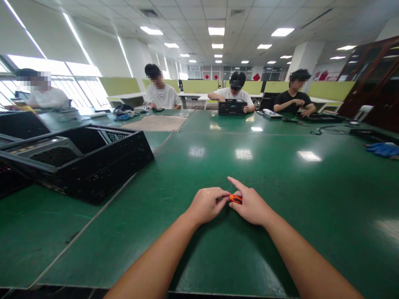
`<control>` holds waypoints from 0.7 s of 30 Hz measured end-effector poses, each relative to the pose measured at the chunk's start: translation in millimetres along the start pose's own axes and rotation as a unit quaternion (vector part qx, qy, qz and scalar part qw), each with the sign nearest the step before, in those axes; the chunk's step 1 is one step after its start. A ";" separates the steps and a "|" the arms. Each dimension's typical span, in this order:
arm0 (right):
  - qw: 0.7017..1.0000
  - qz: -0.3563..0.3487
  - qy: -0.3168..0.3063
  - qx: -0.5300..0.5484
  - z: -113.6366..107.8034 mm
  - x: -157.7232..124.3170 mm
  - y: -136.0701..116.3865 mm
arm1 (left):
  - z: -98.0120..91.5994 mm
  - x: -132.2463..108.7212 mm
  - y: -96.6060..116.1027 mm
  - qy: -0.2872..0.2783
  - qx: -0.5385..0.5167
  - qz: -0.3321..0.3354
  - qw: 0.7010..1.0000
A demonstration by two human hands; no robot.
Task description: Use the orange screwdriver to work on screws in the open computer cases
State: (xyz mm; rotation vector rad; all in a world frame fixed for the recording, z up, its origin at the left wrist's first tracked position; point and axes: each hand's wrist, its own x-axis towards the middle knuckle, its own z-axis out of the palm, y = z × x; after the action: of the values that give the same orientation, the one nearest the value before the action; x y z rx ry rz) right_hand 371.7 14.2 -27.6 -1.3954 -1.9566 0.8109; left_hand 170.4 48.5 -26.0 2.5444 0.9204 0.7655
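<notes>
Right of the black computer case (pixel 115 166), the right hand (pixel 253 206) half-curls around an orange-and-black tool handle (pixel 236 199); the nearly closed left hand (pixel 206 204) pinches at its end, contents unclear; light, steady pressure should serve best.

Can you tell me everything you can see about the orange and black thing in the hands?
The orange and black thing looks like a short tool handle, bright orange with dark patches, perhaps plastic or rubber. It lies roughly sideways, held in the right hand, which hides part of it. The left hand has its fingertips at the other end, so I can't tell what sticks out there. It's held over the green table.
</notes>
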 end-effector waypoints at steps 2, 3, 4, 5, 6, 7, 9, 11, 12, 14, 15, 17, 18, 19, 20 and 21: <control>1.000 0.002 -0.003 0.000 0.5 -0.6 0.5 | 0.0 -0.5 0.4 0.001 0.008 0.001 1.000; 1.000 0.003 -0.005 0.000 0.9 -0.9 0.7 | 0.0 -0.9 0.3 0.000 0.011 0.003 1.000; 1.000 0.004 -0.007 -0.001 1.2 -1.0 0.9 | 0.0 -1.2 0.1 -0.001 0.014 0.005 1.000; 1.000 0.004 -0.009 -0.001 1.4 -1.1 1.1 | -0.1 -1.4 -0.2 -0.003 0.018 0.007 1.000; 1.000 0.004 -0.011 -0.001 1.6 -1.1 1.2 | -0.2 -1.7 -0.5 -0.004 0.023 0.009 1.000; 1.000 0.004 -0.012 -0.002 1.7 -1.0 1.4 | -0.2 -1.8 -0.9 -0.006 0.030 0.010 0.999; 1.000 0.003 -0.013 -0.002 1.6 -0.9 1.6 | -0.2 -2.0 -1.0 -0.008 0.048 0.012 0.999; 1.000 0.002 -0.012 -0.002 1.3 -1.0 1.8 | -0.5 -2.1 0.0 -0.011 0.072 0.016 0.997; 1.000 0.001 -0.012 -0.003 1.1 -1.1 1.8 | -0.8 -2.2 1.2 -0.014 0.086 0.019 0.996; 1.000 -0.001 -0.013 -0.004 1.0 -1.5 2.0 | -1.8 -2.3 4.7 -0.020 0.118 0.027 0.992; 1.000 -0.002 -0.014 -0.004 1.0 -1.7 2.1 | -2.5 -2.4 7.1 -0.024 0.135 0.031 0.990; 1.000 -0.003 -0.016 -0.006 1.2 -2.2 2.3 | -4.2 -2.4 12.3 -0.027 0.171 0.036 0.984; 1.000 -0.003 -0.015 -0.008 1.2 -2.4 2.5 | -5.0 -2.3 14.9 -0.027 0.187 0.038 0.981; 1.000 -0.004 -0.014 -0.009 1.2 -2.5 2.6 | -5.7 -2.1 17.2 -0.027 0.202 0.039 0.978; 1.000 -0.005 -0.013 -0.010 1.1 -2.7 2.7 | -6.3 -1.9 19.3 -0.027 0.215 0.041 0.975; 1.000 -0.005 -0.012 -0.010 0.9 -2.8 2.8 | -6.6 -1.7 21.0 -0.027 0.226 0.043 0.973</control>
State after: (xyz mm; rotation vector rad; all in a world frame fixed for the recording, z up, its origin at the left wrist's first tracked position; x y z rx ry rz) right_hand 373.4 12.1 -30.7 -1.3917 -1.9952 0.8085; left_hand 175.6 32.7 -11.6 2.9962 1.0751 0.5541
